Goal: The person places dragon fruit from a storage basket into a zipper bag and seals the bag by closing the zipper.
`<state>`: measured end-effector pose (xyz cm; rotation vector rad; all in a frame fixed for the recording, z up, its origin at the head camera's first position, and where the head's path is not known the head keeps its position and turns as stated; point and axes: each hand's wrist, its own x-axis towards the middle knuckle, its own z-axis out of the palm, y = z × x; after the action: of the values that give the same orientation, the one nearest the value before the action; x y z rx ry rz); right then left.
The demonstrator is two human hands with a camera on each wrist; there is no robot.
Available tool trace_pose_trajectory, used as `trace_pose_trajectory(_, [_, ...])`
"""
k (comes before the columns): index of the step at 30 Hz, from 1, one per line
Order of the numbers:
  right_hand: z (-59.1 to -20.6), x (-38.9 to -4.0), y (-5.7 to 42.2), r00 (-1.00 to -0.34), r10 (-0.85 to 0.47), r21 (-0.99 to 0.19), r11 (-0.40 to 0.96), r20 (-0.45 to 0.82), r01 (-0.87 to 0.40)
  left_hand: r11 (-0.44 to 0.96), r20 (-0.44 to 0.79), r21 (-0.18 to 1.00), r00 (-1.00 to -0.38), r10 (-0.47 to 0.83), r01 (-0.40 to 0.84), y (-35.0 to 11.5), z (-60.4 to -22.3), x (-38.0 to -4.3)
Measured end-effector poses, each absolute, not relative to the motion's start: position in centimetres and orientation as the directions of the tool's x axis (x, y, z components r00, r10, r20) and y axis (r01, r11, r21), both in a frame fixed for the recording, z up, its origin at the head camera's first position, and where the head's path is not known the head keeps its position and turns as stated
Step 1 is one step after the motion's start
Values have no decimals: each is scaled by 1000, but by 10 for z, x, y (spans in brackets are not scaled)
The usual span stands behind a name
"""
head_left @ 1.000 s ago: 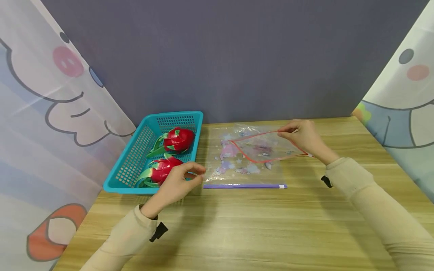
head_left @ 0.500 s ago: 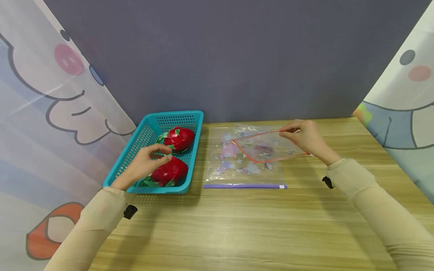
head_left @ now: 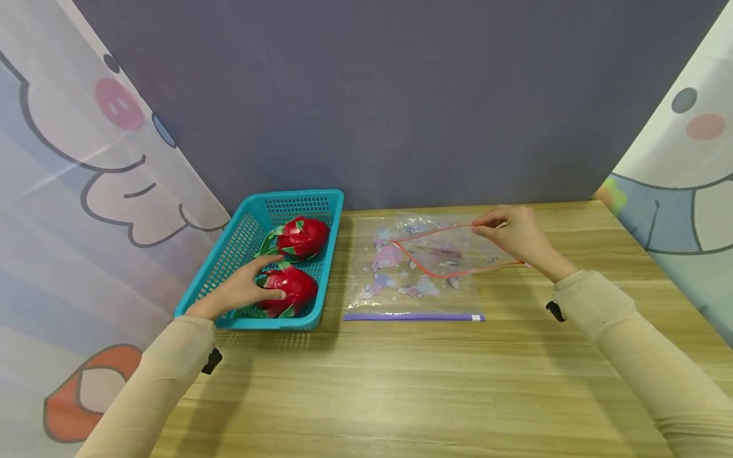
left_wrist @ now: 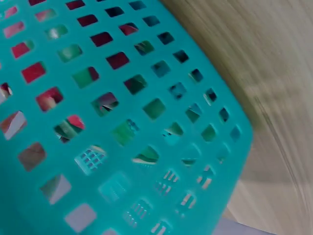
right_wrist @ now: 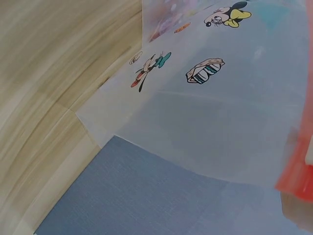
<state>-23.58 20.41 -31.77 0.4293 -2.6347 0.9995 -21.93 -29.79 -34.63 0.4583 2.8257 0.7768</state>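
In the head view my left hand (head_left: 237, 289) reaches into the blue plastic basket (head_left: 332, 245) and grips the nearer red dragon fruit (head_left: 299, 289), thumb on its near side and fingers on the far side. A second dragon fruit (head_left: 305, 235) with green leaf tips lies behind it. My right hand (head_left: 515, 234) pinches the far edge of a clear, red-rimmed zip bag (head_left: 446, 253), whose mouth gapes. The right wrist view shows this bag's printed film (right_wrist: 210, 117). In the left wrist view the basket's wall (left_wrist: 161, 125) hides the hand.
Under the red-rimmed bag, a clear printed bag with a purple slider strip (head_left: 415, 317) lies flat on the wooden table (head_left: 401, 381). A grey panel (head_left: 389, 108) stands behind. Cartoon-printed cloths (head_left: 74, 210) hang at both sides.
My left hand has moved left from the basket's right edge, then down onto the nearer dragon fruit, and now grips it. The right hand keeps its pinch on the bag, almost still.
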Motion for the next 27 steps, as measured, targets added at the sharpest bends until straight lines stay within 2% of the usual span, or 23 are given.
trace_pose_trajectory(6, [-317, -234, 204, -900, -194, -577, 710, 391, -404, 834, -162, 516, -934, 317, 194, -307, -353, -221])
trace_pose_trajectory(11, [-318, -236, 202, -908, -174, -579, 720, 382, -381, 805, -230, 573, -912, 339, 154, -316, -357, -223])
trace_pose_trajectory(14, [-320, -236, 202, -909, -173, -580, 721, 379, -379, 788, -247, 599, -903, 351, 143, -317, -360, -225])
trace_pose_trajectory(27, [-321, -238, 200, -915, -159, -587, 724, 370, -363, 803, -269, 576, -892, 364, 154, -310, -367, -233])
